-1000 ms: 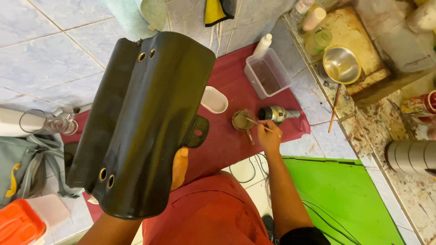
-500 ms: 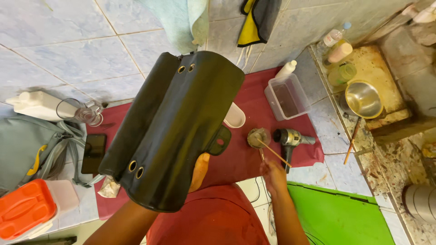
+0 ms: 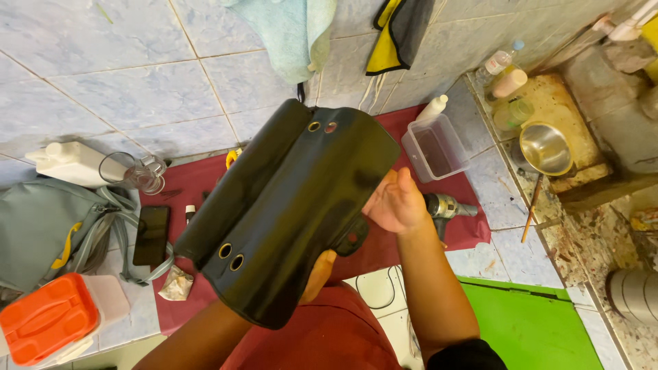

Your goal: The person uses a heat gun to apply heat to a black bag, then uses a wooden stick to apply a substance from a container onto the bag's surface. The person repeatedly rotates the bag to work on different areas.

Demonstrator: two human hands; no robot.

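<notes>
Seeing black leather piece point(image 3: 288, 212) held up over red mat point(image 3: 473, 226). Right hand point(image 3: 396, 203) pressed on its right edge, grasp looks loose. Left hand mostly hidden underneath, grip unreadable. Clear plastic tub point(image 3: 435, 147) behind.

A pale blue tiled floor point(image 3: 123, 89) is seen, w/ a dark red mat point(image 3: 205, 185) spread across the centre. On the mat, centre-left: a black phone point(image 3: 151, 234) and crumpled paper point(image 3: 176, 284); upper right: a clear plastic tub point(image 3: 434, 146). An orange-lidded box point(image 3: 51, 318) is set lower left, a green sheet point(image 3: 531, 329) lower right.
</notes>
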